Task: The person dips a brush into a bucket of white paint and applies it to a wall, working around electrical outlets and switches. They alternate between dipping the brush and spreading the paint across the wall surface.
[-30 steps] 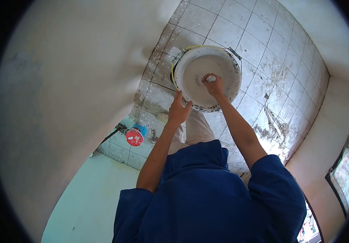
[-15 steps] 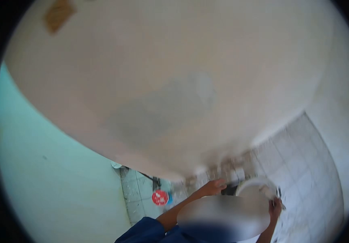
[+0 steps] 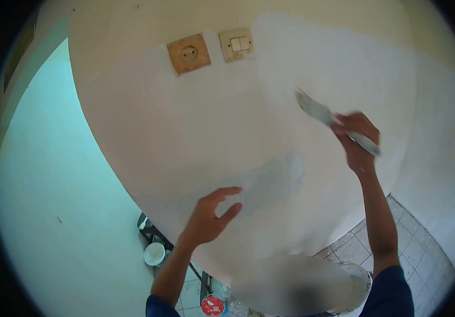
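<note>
My right hand [image 3: 362, 132] is closed round the handle of a paint-smeared paintbrush [image 3: 314, 108], raised before the wall. Its bristles point up and left, toward the white-painted stretch of the wall [image 3: 285, 58]. Lower and to the left, my left hand [image 3: 209, 216] is open and holds nothing, with thumb and fingers apart. Its fingertips overlap the edge of a grey patch [image 3: 270, 182] on the wall. Below, a white bucket [image 3: 362, 285] stands on the floor, partly hidden behind a blurred oval.
A brown socket [image 3: 189, 54] and a double light switch [image 3: 236, 45] sit high on the wall. At lower left are a small white-topped tub [image 3: 154, 254] and a red-lidded can [image 3: 213, 305]. Tiled floor [image 3: 351, 245] meets the side wall at right.
My right hand has risen from the bucket's rim to the wall with the paintbrush. My left hand has lifted away from beside the bucket. The view has tilted up, bringing the socket and switch in.
</note>
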`<move>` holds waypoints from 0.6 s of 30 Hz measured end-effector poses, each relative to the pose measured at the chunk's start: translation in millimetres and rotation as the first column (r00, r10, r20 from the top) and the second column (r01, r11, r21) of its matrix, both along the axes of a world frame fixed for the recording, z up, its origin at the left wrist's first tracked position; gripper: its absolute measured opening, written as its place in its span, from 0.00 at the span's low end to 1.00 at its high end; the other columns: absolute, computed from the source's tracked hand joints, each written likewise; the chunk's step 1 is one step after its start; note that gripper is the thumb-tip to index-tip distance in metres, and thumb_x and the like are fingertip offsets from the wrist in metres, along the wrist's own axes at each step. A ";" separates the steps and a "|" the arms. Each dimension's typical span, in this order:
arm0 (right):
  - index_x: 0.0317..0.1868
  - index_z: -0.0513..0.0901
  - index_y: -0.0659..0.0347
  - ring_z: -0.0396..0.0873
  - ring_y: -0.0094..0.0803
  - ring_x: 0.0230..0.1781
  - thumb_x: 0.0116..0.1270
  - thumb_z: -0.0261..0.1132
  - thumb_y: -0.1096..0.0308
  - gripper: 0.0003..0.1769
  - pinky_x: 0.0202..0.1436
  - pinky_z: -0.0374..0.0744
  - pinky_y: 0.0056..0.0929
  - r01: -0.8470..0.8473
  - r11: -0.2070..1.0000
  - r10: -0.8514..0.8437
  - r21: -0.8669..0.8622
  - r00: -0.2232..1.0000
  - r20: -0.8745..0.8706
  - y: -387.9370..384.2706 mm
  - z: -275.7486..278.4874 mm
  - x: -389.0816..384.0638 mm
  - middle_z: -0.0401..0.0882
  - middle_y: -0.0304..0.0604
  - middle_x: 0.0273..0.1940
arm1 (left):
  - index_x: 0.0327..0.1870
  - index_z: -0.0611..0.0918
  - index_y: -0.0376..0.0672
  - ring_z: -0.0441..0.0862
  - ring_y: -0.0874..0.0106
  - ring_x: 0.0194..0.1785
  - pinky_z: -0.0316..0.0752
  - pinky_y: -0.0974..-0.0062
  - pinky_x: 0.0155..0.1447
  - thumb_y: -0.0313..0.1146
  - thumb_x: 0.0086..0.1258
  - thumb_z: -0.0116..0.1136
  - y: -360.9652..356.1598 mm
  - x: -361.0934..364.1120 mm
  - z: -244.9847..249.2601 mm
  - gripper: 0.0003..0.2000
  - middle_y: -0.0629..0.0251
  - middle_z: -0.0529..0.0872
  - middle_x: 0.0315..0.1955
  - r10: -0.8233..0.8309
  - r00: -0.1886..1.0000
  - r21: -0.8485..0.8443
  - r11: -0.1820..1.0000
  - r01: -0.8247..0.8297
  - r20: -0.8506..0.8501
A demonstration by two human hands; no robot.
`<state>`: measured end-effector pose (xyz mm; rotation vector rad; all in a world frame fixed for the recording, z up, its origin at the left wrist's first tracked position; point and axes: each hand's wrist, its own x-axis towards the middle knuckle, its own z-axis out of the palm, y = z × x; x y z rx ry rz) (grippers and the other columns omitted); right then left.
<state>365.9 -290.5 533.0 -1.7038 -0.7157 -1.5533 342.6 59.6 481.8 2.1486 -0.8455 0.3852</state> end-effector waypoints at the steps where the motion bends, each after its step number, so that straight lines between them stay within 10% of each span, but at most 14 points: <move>1: 0.31 0.85 0.60 0.81 0.30 0.34 0.53 0.73 0.82 0.08 0.39 0.80 0.26 -0.013 0.997 0.015 -0.081 0.999 0.034 11.8 18.9 8.6 0.82 0.43 0.36 | 0.55 0.80 0.40 0.80 0.66 0.58 0.73 0.68 0.63 0.34 0.70 0.61 5.7 -3.0 13.9 0.16 0.60 0.83 0.54 0.022 0.997 0.023 0.999 -0.024 0.080; 7: 0.35 0.81 0.56 0.80 0.32 0.42 0.50 0.69 0.82 0.13 0.39 0.84 0.28 0.141 0.801 0.027 -0.582 0.962 0.270 36.0 77.5 62.3 0.80 0.37 0.40 | 0.53 0.81 0.40 0.79 0.60 0.58 0.73 0.65 0.62 0.36 0.68 0.62 7.6 3.3 70.0 0.15 0.57 0.83 0.51 0.162 0.889 0.073 0.974 -0.213 0.427; 18: 0.36 0.79 0.55 0.75 0.31 0.50 0.50 0.66 0.81 0.13 0.38 0.84 0.30 0.296 0.673 -0.077 -0.678 0.939 0.334 43.5 93.7 91.0 0.78 0.34 0.45 | 0.52 0.81 0.42 0.79 0.60 0.58 0.74 0.63 0.61 0.37 0.68 0.62 -10.6 -3.9 90.4 0.15 0.57 0.82 0.51 0.170 0.847 0.158 0.946 -0.284 0.504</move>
